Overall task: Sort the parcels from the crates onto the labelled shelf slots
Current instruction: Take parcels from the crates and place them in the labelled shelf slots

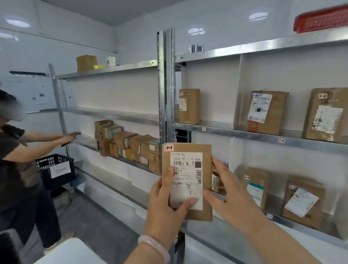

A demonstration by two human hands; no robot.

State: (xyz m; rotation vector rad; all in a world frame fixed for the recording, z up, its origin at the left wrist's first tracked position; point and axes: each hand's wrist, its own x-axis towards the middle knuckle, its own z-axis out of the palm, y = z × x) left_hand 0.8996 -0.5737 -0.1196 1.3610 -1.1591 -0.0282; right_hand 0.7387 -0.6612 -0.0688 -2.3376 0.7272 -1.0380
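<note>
Left hand (169,201) grips the brown cardboard parcel (206,166) at its lower left, thumb on the white shipping label. Right hand (229,191) rests straight-fingered against its right edge. The parcel is held upright at centre, with a "1-1" sticker at its 11 o'clock corner. A steel upright (167,91) rises at 12 o'clock. A tall carton (189,106) stands at 1 o'clock above a "1-1" shelf tag (203,129). Another person (7,154) reaches at 9 o'clock.
</note>
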